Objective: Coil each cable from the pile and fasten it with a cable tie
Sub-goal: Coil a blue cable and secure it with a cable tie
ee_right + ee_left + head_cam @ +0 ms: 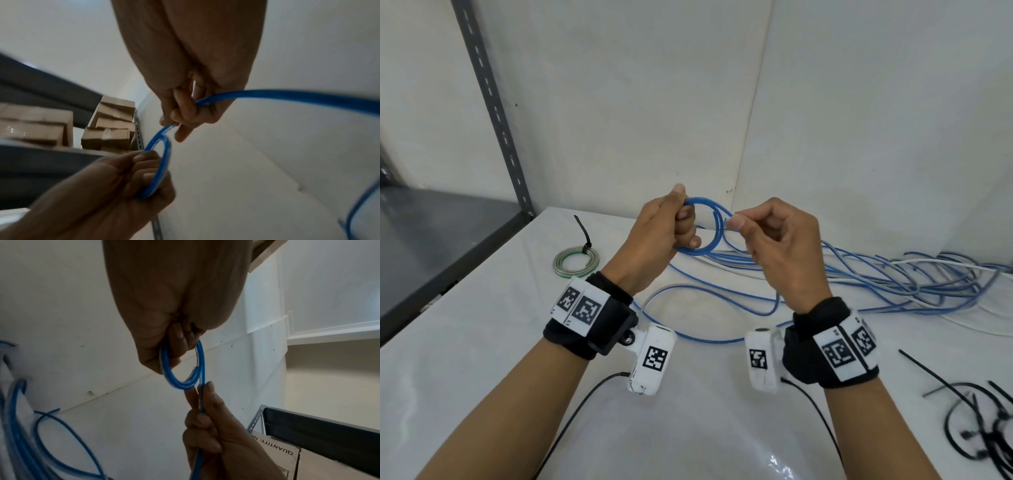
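Note:
My left hand (681, 219) grips a small coil of blue cable (705, 246), raised above the white table (482, 342). The same blue coil (176, 379) hangs from my left fingers in the left wrist view. My right hand (739, 226) pinches the cable's running strand between thumb and forefinger just right of the coil. In the right wrist view the strand (287, 95) passes through my right fingers toward the coil (162, 155). The rest of that cable trails down to a tangled pile of blue and white cables (911, 284) on the table.
A finished green-and-white coil (576, 262) with a black tie lies at the left back of the table. Loose black cable ties (983, 425) are heaped at the front right. A grey metal shelf (431, 240) stands on the left, with cardboard boxes (111, 129).

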`<state>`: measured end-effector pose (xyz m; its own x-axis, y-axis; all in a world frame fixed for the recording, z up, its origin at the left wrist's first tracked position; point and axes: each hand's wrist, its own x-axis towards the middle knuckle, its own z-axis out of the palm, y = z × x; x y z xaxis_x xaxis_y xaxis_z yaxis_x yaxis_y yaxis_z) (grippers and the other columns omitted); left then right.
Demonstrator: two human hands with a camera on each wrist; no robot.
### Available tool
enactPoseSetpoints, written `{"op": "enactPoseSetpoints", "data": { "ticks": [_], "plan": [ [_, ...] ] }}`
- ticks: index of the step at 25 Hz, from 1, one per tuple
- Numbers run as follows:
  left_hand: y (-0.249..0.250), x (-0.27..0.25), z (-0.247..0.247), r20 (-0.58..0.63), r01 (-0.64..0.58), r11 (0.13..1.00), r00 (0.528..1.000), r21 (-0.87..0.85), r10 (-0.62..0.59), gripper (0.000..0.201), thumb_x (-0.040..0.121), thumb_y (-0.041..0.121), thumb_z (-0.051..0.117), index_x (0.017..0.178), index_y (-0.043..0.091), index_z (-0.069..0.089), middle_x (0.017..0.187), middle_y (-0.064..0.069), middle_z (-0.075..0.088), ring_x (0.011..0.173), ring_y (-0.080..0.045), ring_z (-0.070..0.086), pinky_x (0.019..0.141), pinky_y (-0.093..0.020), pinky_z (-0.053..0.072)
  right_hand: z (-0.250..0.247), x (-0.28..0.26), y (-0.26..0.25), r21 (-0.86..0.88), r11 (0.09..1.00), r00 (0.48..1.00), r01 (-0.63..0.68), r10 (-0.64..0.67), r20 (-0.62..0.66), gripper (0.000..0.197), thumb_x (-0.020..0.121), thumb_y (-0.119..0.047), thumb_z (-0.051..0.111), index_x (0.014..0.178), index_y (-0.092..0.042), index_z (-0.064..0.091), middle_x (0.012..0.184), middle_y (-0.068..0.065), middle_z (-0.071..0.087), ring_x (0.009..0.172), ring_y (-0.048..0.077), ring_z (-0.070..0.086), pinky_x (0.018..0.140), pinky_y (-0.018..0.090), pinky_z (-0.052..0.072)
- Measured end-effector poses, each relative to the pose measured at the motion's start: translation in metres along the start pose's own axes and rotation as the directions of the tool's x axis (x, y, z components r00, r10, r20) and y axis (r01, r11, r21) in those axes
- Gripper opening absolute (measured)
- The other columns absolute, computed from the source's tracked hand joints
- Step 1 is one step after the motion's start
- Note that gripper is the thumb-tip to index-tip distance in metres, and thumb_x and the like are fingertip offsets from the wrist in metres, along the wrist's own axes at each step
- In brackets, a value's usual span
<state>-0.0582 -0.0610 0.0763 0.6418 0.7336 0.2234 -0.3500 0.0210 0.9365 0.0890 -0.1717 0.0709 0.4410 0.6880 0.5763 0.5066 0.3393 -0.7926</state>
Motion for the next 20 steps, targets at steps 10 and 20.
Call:
{"op": "enactPoseSetpoints", "data": {
  "ticks": [10,20],
  "plan": [
    [-0.009,0.001,-0.003,0.029,-0.065,0.993,0.998,0.096,0.063,0.046,0.109,0.040,0.035,0.090,0.006,0.060,0.065,-0.002,0.052,0.062,-0.018,0.053,0.084,-0.040,0.055,0.016,-0.006,0.006,0.105,0.994,0.998,-0.013,0.019,-0.055,0.008,0.084,-0.014,0.082,0.085,-0.013,0.073,0.078,0.004,0.074,0.065,0.019,0.067,0.059,0.030,0.052],
    [0.013,-0.008,-0.023,0.287,-0.224,0.525,0.957,0.821,-0.041,0.011,0.081,0.028,0.085,0.091,0.024,0.082,0.084,0.009,0.078,0.082,-0.007,0.072,0.076,-0.029,0.057,-0.006,-0.005,0.005,-0.263,0.961,0.937,0.087,0.011,0.349,0.004,0.083,-0.014,0.082,0.083,-0.014,0.078,0.069,-0.016,0.069,0.064,0.004,0.059,0.060,0.010,0.039]
  ]
}}
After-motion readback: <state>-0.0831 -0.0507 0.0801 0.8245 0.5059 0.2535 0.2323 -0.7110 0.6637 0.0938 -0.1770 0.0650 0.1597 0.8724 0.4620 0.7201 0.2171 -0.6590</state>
